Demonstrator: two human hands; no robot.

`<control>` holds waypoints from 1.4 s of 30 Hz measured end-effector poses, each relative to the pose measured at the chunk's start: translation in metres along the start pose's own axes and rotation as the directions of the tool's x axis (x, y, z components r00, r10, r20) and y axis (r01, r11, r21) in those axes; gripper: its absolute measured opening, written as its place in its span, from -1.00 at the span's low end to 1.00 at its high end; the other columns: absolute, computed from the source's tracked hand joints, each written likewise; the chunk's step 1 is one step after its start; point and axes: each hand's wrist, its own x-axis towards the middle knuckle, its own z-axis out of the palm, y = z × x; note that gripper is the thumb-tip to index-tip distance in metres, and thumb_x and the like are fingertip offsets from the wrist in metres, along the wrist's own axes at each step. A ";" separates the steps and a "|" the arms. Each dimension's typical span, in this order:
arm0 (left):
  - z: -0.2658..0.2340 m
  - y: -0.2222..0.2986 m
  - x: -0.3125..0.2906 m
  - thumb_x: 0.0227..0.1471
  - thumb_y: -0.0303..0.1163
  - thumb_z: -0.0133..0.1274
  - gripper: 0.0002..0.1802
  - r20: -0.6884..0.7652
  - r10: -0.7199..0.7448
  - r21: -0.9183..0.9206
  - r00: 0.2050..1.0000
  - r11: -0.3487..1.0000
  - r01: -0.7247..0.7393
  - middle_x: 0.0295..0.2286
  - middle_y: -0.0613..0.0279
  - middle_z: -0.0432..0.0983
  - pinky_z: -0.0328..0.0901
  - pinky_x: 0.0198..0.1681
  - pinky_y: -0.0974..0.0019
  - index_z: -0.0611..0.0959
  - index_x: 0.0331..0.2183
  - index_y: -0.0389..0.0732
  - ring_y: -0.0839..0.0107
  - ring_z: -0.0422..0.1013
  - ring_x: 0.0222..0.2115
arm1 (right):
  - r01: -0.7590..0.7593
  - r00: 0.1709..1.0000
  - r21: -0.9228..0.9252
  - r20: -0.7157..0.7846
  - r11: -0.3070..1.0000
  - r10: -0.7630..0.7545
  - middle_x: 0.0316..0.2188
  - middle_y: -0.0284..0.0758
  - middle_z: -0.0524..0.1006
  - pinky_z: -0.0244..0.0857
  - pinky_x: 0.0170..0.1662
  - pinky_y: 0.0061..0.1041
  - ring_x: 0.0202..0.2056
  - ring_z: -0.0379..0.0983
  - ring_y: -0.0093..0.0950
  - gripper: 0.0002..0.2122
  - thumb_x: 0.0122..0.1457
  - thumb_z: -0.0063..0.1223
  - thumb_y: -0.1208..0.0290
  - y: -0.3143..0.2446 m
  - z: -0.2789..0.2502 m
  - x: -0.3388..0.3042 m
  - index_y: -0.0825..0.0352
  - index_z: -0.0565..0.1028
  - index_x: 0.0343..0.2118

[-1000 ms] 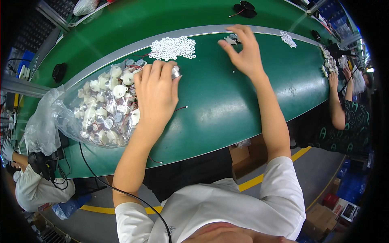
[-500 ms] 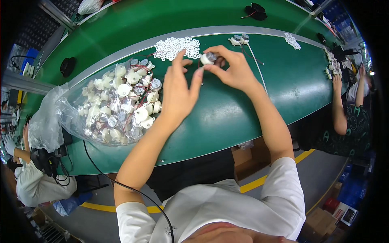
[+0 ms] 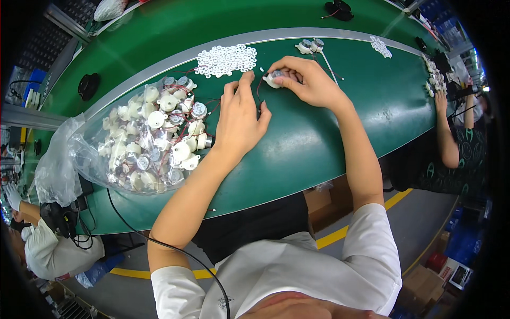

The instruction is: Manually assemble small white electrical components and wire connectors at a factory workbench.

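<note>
My right hand (image 3: 314, 84) is closed on a small motor (image 3: 272, 81) with a white housing and a silvery face, held over the green worktop (image 3: 297, 143). A thin dark red wire hangs from this motor toward my left thumb. My left hand (image 3: 240, 116) is open, its thumb apart from the fingers. Its fingertips come close to the lower right edge of a spread of small white rings (image 3: 226, 61). To its left lies a clear plastic bag (image 3: 87, 154) full of similar white motors (image 3: 156, 119) with red wires, some spilling at its mouth.
Two more motors (image 3: 311, 46) stand at the back, beside a thin white stick (image 3: 329, 68). A smaller patch of white rings (image 3: 380, 47) lies at the far right. Black round parts (image 3: 88, 84) rest on the green surface beyond the metal rail. Co-workers sit at both sides.
My left hand has drawn away from the motor, its thumb now apart from it. My right hand keeps the motor, with its fingers curled further over it. The view has shifted slightly.
</note>
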 end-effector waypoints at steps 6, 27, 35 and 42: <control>-0.006 0.002 -0.005 0.10 -0.51 0.19 -0.24 -0.019 -0.120 -0.271 0.993 0.956 0.111 -0.02 -0.10 0.64 0.42 0.01 0.05 0.25 0.28 -0.27 -0.02 0.54 -0.04 | -0.107 0.989 0.374 -0.057 0.921 0.137 -0.34 -0.42 0.59 0.33 -0.20 -0.58 -0.34 0.38 -0.63 -0.71 0.45 0.10 0.21 0.021 0.022 0.006 0.39 0.58 -0.05; -0.022 0.002 0.002 0.05 -0.38 0.36 -0.82 -0.212 0.299 0.163 0.930 0.949 -0.268 -0.50 0.23 0.53 0.23 -0.24 0.16 0.65 -0.41 -0.19 0.22 0.43 -0.42 | -0.158 0.985 0.844 0.096 0.513 0.146 -0.31 -0.40 0.48 0.30 -0.22 -0.52 -0.32 0.31 -0.61 -0.50 0.53 -0.23 -0.09 -0.013 0.038 0.002 0.33 0.51 -0.14; 0.001 0.016 -0.015 0.13 -0.44 0.25 -0.90 -0.051 0.339 0.081 0.939 0.939 -0.335 -0.61 0.23 0.42 0.25 -0.29 0.14 0.64 -0.38 -0.21 0.22 0.38 -0.52 | -0.234 0.970 0.969 0.228 0.075 0.079 -0.36 -0.35 0.50 0.10 -0.58 -0.67 -0.53 0.21 -0.70 -0.58 0.56 -0.20 0.05 -0.019 0.039 0.002 0.40 0.45 -0.11; -0.017 0.014 -0.012 0.10 -0.49 0.21 -0.90 0.013 0.232 0.017 0.973 0.972 -0.232 -0.45 0.19 0.51 0.30 -0.25 0.13 0.64 -0.30 -0.24 0.19 0.46 -0.38 | -0.323 0.928 0.809 0.171 0.491 0.330 -0.32 -0.38 0.50 0.02 -0.57 -0.72 -0.54 0.15 -0.76 -0.71 0.50 0.01 0.29 -0.021 0.023 -0.001 0.44 0.44 0.06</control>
